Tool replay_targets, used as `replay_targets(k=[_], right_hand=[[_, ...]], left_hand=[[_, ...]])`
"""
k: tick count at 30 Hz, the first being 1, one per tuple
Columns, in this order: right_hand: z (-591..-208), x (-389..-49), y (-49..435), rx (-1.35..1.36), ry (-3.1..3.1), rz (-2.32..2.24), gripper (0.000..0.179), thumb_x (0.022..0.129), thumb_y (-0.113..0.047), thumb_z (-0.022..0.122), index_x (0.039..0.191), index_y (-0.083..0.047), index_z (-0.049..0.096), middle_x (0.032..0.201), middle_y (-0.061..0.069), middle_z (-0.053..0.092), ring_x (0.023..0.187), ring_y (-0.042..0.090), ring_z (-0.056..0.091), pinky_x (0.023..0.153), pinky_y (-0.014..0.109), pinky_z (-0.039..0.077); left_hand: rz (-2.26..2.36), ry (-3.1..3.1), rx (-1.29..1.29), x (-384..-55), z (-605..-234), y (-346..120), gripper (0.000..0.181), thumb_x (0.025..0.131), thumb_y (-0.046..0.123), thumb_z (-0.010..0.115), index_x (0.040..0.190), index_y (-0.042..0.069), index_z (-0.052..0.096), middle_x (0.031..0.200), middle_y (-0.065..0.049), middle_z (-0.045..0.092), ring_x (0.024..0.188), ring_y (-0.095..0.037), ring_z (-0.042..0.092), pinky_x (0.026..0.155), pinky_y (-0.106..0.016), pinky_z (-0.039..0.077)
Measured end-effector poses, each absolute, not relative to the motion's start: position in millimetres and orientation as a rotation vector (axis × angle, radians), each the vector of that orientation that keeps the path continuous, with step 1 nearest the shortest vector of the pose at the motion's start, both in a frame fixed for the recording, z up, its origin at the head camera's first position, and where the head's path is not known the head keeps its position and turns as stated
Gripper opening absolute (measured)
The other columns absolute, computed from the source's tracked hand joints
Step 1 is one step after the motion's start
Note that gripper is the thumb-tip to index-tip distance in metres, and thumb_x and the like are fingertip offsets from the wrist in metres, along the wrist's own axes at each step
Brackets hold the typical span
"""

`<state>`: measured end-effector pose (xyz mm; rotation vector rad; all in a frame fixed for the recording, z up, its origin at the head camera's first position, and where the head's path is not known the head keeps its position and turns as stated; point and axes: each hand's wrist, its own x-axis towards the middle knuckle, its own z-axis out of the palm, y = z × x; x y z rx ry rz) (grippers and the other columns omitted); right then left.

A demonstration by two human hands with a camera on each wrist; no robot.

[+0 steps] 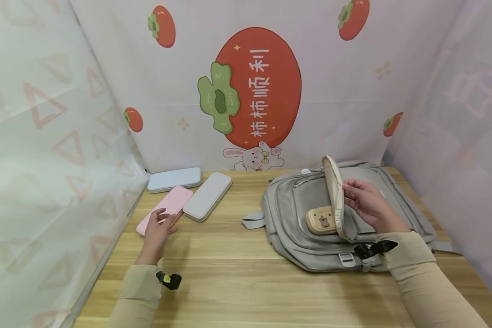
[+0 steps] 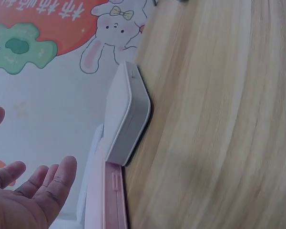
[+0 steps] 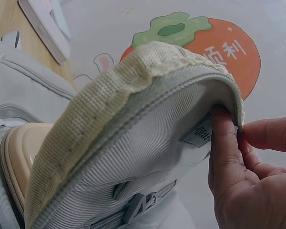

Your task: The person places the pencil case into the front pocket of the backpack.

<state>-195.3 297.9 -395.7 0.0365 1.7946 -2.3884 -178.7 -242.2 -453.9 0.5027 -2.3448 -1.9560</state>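
A grey backpack lies flat on the wooden table at the right. My right hand pinches the edge of its front pocket flap between thumb and fingers, holding the flap raised. In the right wrist view the flap's zipper edge and pale inner lining show. Inside the pocket sits a yellow case with a small brown animal picture, partly hidden by the flap. My left hand, fingers spread and loosely bent, hovers over the near end of a pink flat case and holds nothing.
A white flat case lies slantwise against the pink one, with a light blue case behind them. A buckle and a strap loop stick out from the backpack. Printed cloth walls border the table.
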Motion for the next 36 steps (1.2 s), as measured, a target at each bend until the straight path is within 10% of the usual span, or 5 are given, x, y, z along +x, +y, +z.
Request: replay_targets(k=[15, 23, 36], right_hand=[[-399.2, -195.9, 297.8, 0.033, 1.799, -2.393, 0.025, 0.109, -0.001, 0.048, 0.094, -0.012, 0.065, 0.091, -0.004, 0.068, 0.086, 0.006, 0.067, 0.075, 0.021, 0.057], [-399.7, -197.7, 296.8, 0.043, 1.772, -2.397, 0.026, 0.109, 0.0, 0.046, 0.095, -0.011, 0.065, 0.092, -0.003, 0.069, 0.086, 0.006, 0.067, 0.075, 0.021, 0.057], [-399.2, -195.2, 295.0, 0.03, 1.757, -2.416, 0.026, 0.108, 0.0, 0.047, 0.094, -0.011, 0.066, 0.091, -0.003, 0.069, 0.085, 0.006, 0.068, 0.074, 0.021, 0.057]], left_hand=[[-1.83, -2.332, 0.692, -161.7, -458.7, -294.3, 0.067, 0.107, 0.019, 0.053, 0.157, -0.008, 0.017, 0.139, -0.023, 0.036, 0.095, -0.018, 0.052, 0.073, -0.018, 0.054], [-1.959, -2.238, 0.762, -157.8, -465.9, -311.3, 0.074, 0.109, 0.027, 0.049, 0.161, -0.004, 0.006, 0.149, -0.028, 0.025, 0.136, -0.041, 0.034, 0.08, -0.023, 0.056], [-2.042, -2.206, 0.915, -164.1, -480.1, -327.4, 0.089, 0.106, 0.036, 0.053, 0.163, 0.0, -0.006, 0.166, -0.029, -0.002, 0.152, -0.045, 0.01, 0.083, -0.026, 0.055]])
